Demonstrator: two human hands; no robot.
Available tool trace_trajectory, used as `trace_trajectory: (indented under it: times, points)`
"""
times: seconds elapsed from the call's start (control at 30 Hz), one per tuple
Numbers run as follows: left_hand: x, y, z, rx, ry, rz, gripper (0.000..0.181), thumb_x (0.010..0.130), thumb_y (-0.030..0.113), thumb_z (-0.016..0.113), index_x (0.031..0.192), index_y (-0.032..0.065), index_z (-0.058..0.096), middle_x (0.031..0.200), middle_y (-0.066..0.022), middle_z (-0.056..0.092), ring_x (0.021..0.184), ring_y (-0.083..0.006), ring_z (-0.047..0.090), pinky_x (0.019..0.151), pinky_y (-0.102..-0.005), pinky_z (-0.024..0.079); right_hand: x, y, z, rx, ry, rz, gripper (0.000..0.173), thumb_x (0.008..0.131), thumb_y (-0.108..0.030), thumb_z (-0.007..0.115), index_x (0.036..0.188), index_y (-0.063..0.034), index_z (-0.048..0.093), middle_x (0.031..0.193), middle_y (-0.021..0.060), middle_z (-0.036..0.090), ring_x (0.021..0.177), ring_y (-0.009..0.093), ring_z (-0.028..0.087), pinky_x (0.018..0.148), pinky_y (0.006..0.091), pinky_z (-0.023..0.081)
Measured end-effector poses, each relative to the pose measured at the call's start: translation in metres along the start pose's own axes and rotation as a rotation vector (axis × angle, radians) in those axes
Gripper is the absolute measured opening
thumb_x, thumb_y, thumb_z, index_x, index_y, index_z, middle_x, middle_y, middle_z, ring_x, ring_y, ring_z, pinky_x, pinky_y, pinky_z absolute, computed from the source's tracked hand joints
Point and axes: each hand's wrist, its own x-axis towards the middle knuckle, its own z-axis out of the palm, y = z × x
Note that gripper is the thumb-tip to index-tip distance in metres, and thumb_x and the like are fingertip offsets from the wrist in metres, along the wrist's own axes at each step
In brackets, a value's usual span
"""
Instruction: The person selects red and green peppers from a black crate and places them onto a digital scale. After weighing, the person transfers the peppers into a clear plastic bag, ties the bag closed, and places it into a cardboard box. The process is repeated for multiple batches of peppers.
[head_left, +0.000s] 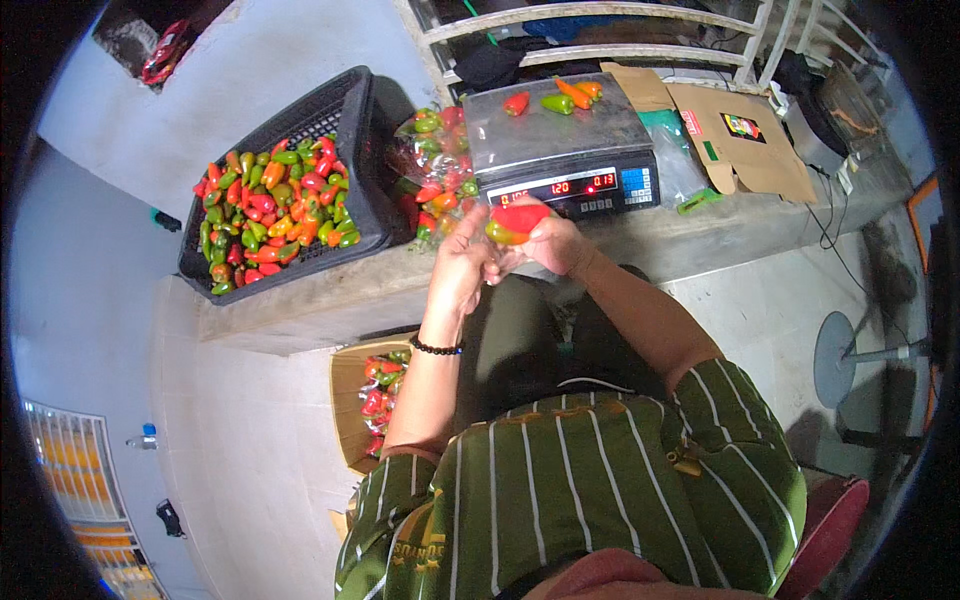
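Note:
A red and green pepper (516, 222) is in my right hand (561, 244), just in front of the digital scale's lit display. My left hand (465, 259) is close beside it, with what looks like clear plastic film between the hands; its exact grip is hard to make out. On the metal plate of the scale (555, 135) lie several small peppers, red, green and orange. Clear bags of mixed peppers (439, 161) stand left of the scale. Further left, a black plastic crate (367, 165) leans tilted, holding many loose red, green and orange peppers (277, 202).
Flattened cardboard (757, 161) and clear plastic bags (671, 161) lie right of the scale on the concrete ledge (330, 300). A cardboard box (345, 405) with bagged peppers stands on the floor at left. A stand with a round grey base (834, 360) is at right.

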Motion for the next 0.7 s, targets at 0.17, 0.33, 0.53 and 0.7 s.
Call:
trace_trajectory:
  times: [0.17, 0.33, 0.53, 0.7]
  points:
    - [0.003, -0.011, -0.015, 0.234, 0.126, 0.117, 0.058, 0.073, -0.010, 0.038, 0.130, -0.0017, 0.040, 0.101, -0.0097, 0.059, 0.046, -0.0081, 0.047, 0.040, -0.0222, 0.042, 0.028, 0.011, -0.028, -0.892, -0.044, 0.121, 0.048, 0.069, -0.002, 0.053, 0.117, -0.0004, 0.049, 0.108, 0.0184, 0.057, 0.097, 0.027, 0.058, 0.085, 0.0353, 0.045]
    - [0.035, -0.017, -0.037, 0.941, 0.222, 0.570, 0.055, 0.072, -0.007, 0.039, 0.126, -0.0006, 0.047, 0.129, -0.0099, 0.046, 0.072, -0.0160, 0.061, 0.048, -0.0245, 0.050, 0.048, -0.008, 0.020, -1.795, 0.038, 0.183, 0.053, 0.073, -0.007, 0.056, 0.124, -0.0031, 0.044, 0.110, 0.0221, 0.057, 0.100, 0.034, 0.057, 0.088, 0.0388, 0.044]
    - [0.039, 0.023, -0.035, 0.892, 0.148, 0.466, 0.056, 0.072, -0.007, 0.038, 0.128, -0.0030, 0.044, 0.136, -0.0105, 0.040, 0.075, -0.0146, 0.061, 0.049, -0.0234, 0.050, 0.074, -0.118, -0.028, -1.485, 0.252, 0.176, 0.037, 0.076, -0.021, 0.063, 0.108, -0.0040, 0.060, 0.098, 0.0123, 0.064, 0.088, 0.016, 0.061, 0.076, 0.0262, 0.049]
    - [0.031, 0.056, -0.015, 0.618, 0.042, 0.257, 0.062, 0.071, -0.009, 0.036, 0.132, -0.0014, 0.039, 0.139, -0.0072, 0.036, 0.065, -0.0083, 0.055, 0.046, -0.0202, 0.045, 0.091, -0.190, -0.089, -2.137, 1.018, 0.428, 0.092, 0.053, -0.058, 0.075, 0.134, -0.0372, 0.037, 0.145, 0.0197, 0.019, 0.132, 0.044, 0.016, 0.104, 0.0535, 0.021]
